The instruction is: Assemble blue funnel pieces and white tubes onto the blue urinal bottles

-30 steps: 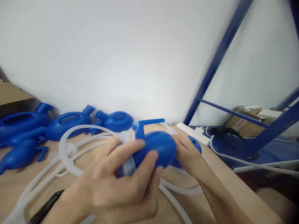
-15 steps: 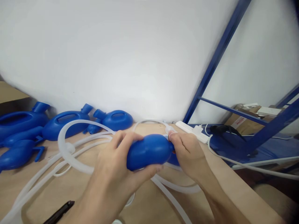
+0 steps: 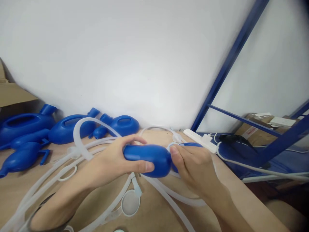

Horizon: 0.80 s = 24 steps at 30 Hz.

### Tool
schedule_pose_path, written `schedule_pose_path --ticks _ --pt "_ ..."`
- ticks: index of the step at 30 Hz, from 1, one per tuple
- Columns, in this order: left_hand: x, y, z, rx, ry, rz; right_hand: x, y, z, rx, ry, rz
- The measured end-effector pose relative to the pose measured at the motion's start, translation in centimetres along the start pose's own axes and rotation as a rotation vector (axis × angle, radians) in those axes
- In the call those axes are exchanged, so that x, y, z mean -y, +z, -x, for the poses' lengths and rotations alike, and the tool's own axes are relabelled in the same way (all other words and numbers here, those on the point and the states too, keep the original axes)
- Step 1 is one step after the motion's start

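Observation:
My left hand (image 3: 113,162) is wrapped round a blue rubber squeeze bulb (image 3: 147,156), held level above the wooden table (image 3: 154,212). My right hand (image 3: 193,167) is closed at the bulb's right end, where its fingers pinch a white tube fitting (image 3: 172,146). A second blue part (image 3: 190,145) shows just behind that hand. Translucent white tubing (image 3: 79,138) loops up on the left and trails under both hands. A round clear cap (image 3: 130,203) lies on the table below the bulb.
Several blue plastic vessels (image 3: 72,127) and another blue bulb (image 3: 21,159) lie along the white wall at the left. A white power strip (image 3: 200,140) with cables sits at the table's right edge. Blue metal shelving (image 3: 229,61) holds cardboard boxes (image 3: 260,127) on the right.
The bulb has been turned from tilted to level and lowered. Its blue T-shaped spout no longer shows. The tubing loop has shifted right and the round cap has come into view.

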<state>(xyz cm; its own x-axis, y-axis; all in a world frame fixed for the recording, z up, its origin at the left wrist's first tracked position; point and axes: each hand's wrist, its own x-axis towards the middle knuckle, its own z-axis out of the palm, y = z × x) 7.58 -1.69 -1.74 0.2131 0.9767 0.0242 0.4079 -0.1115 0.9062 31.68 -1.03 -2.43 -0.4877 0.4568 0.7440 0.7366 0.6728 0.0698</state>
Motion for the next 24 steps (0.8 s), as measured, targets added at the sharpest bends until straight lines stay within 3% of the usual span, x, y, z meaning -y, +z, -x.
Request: schedule_pose_path --ticks 4,8,13,18,24 --pt "-0.5 -2.6 0.8 -0.24 0.244 -0.211 -0.1 -2.4 -0.4 0.194 0.163 -0.373" --pt "-0.7 -4.1 1.0 -0.298 0.264 -0.245 -1.2 -3.1 -0.3 0.227 0.293 -0.571" --pt "-0.7 -4.2 1.1 -0.321 0.266 -0.259 -1.5 -2.8 -0.2 0.188 0.362 -0.618" --pt "-0.6 -4.0 1.3 -0.294 0.286 -0.261 -0.9 -3.1 -0.2 0.16 0.336 -0.586" --pt "-0.9 -4.1 1.7 -0.343 0.344 -0.309 -0.1 -2.8 0.1 0.056 0.182 -0.433"
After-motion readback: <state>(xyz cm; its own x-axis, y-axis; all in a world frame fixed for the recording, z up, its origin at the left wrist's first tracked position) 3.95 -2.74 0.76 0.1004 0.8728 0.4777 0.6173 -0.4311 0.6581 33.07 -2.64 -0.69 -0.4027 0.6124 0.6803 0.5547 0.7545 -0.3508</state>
